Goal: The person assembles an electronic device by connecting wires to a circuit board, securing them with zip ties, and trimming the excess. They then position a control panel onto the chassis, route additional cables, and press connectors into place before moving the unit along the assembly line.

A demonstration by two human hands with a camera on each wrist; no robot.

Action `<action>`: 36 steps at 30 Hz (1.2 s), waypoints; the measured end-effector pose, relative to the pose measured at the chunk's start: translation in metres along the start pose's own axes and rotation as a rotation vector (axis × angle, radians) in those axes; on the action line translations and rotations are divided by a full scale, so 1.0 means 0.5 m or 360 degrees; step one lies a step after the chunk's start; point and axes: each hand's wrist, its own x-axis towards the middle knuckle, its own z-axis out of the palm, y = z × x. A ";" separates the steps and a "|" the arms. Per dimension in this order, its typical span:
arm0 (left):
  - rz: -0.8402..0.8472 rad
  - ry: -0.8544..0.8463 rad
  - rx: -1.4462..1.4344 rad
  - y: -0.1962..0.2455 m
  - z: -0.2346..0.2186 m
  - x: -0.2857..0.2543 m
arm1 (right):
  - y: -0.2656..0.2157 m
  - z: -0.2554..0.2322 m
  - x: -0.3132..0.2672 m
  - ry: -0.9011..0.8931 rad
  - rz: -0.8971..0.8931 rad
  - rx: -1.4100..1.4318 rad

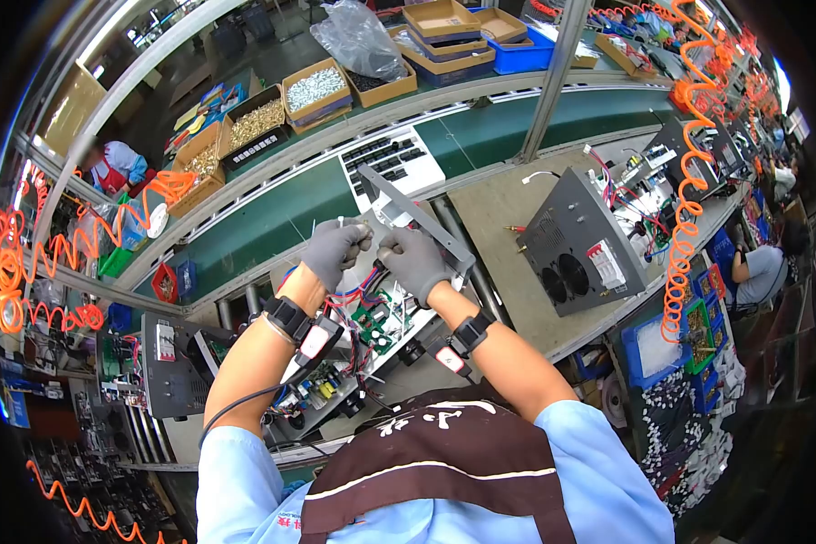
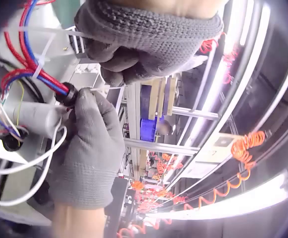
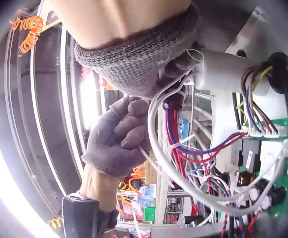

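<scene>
While knit-gloved hands (image 1: pixel 376 254) pinch it, thin white tie (image 2: pixel 47 32) stretches.

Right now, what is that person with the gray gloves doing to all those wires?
A person at a factory bench works on an open electrical unit. The left hand pinches a white cable tie and the right hand grips the bundle of red and blue wires where it meets a white cylinder-shaped part. A green circuit board sits just below. A closed gray unit with fans stands to the right.
</scene>
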 end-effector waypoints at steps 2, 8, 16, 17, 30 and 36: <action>0.0109 0.0031 0.0053 0.019 -0.003 -0.022 | 0.042 0.016 -0.003 0.0139 -0.0096 0.0242; 0.0184 -0.0024 -0.0289 0.086 0.019 -0.123 | 0.015 -0.052 -0.141 0.0027 0.0233 0.1073; 0.0747 0.0103 0.0166 -0.069 0.204 -0.225 | -0.029 -0.095 -0.256 -0.0479 0.0388 0.1398; 0.0916 -0.0026 0.0419 -0.117 0.182 -0.207 | -0.025 -0.087 -0.254 -0.0407 0.0395 0.1360; 0.0897 0.0594 0.1270 -0.129 0.217 -0.200 | 0.016 -0.103 -0.224 -0.0599 0.0328 0.1215; 0.0693 0.0561 0.1554 -0.084 0.209 -0.180 | 0.015 -0.109 -0.191 -0.0475 0.0135 0.1260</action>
